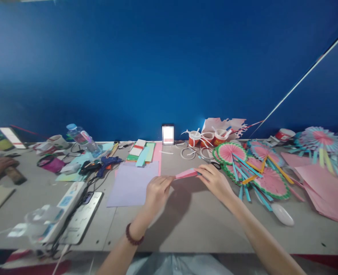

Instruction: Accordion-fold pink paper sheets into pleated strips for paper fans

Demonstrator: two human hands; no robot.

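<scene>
Deep blue wall behind a grey worktable (192, 225), cluttered; pale lilac paper sheet (133, 183) lies flat just left of the hands; pink-and-green pleated paper fans (268, 181) heaped to the right; folded pink paper strip (187, 173) held above the table, long axis left-right, slightly tilted; left hand (157, 193) pinches its left end, right hand (215, 181) its right end; both sets of fingers closed narrow on it.

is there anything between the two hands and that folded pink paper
Nothing visible. The left hand and the right hand each already pinch an end of the folded pink paper, held just above the bare table.
</scene>
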